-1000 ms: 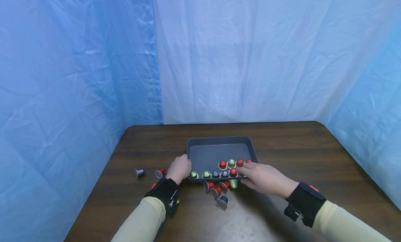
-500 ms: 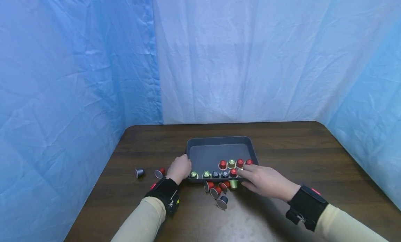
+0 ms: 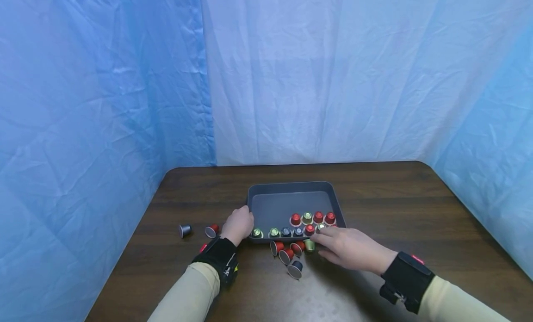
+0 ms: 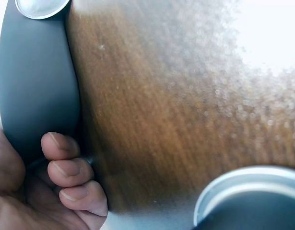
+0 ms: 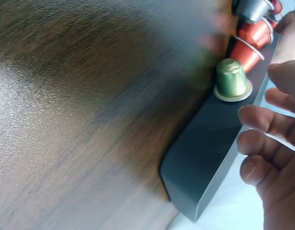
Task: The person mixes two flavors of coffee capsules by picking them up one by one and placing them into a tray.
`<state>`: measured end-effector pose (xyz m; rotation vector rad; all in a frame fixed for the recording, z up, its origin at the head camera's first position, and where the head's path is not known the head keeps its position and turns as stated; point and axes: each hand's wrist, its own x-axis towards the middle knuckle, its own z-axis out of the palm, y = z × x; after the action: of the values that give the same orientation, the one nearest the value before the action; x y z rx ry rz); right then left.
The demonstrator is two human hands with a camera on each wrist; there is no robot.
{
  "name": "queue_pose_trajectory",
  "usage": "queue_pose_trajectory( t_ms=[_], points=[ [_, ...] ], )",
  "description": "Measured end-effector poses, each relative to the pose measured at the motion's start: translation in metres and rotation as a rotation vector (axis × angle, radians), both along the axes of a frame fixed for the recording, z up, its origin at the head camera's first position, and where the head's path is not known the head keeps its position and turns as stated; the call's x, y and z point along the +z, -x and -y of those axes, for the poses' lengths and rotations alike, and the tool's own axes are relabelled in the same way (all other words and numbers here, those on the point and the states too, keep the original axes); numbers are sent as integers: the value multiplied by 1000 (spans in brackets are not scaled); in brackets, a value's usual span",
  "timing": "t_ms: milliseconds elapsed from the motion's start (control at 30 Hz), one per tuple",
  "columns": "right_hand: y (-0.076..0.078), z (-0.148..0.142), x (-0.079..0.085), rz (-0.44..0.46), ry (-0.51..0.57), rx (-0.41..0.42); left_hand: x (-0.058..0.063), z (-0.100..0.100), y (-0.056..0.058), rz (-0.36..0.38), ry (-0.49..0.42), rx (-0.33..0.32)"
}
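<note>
My left hand [image 3: 238, 226] grips the left front corner of a dark grey baking tray [image 3: 287, 187]; in the left wrist view its fingers [image 4: 70, 171] curl around the wall. Reaching over the tray's right front edge, my right hand [image 3: 350, 249] has its fingertips close to a green coffee capsule [image 3: 310, 246] that stands just outside the front wall. In the right wrist view the fingers [image 5: 253, 118] are loosely bent, with a gap between them and that capsule. Red, green and dark blue capsules [image 3: 295, 219] stand upside down in two rows along the tray's front.
In front of the tray several red capsules [image 3: 286, 256] lie on their sides, with a dark blue capsule [image 3: 295, 269] nearest me. Left of my left hand lie a red capsule [image 3: 212, 230] and a blue-grey capsule [image 3: 185, 230]. Blue sheeting [image 3: 316, 77] hangs behind the wooden table [image 3: 374, 188].
My right hand has drawn back from over the tray's right end toward the front edge and the green capsule, uncovering capsules there. My left hand has stayed on the tray corner.
</note>
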<state>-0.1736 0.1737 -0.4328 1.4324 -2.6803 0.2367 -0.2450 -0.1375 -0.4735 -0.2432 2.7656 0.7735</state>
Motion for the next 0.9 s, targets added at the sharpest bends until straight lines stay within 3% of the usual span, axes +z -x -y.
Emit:
queue_pose_trajectory(
  t_ms=[633, 900],
  points=[
    [-3, 2, -8, 41, -18, -23, 1, -1, -1, -13, 4, -9],
    [-3, 3, -9, 117, -16, -42, 0, -1, -1, -17, 3, -6]
  ],
)
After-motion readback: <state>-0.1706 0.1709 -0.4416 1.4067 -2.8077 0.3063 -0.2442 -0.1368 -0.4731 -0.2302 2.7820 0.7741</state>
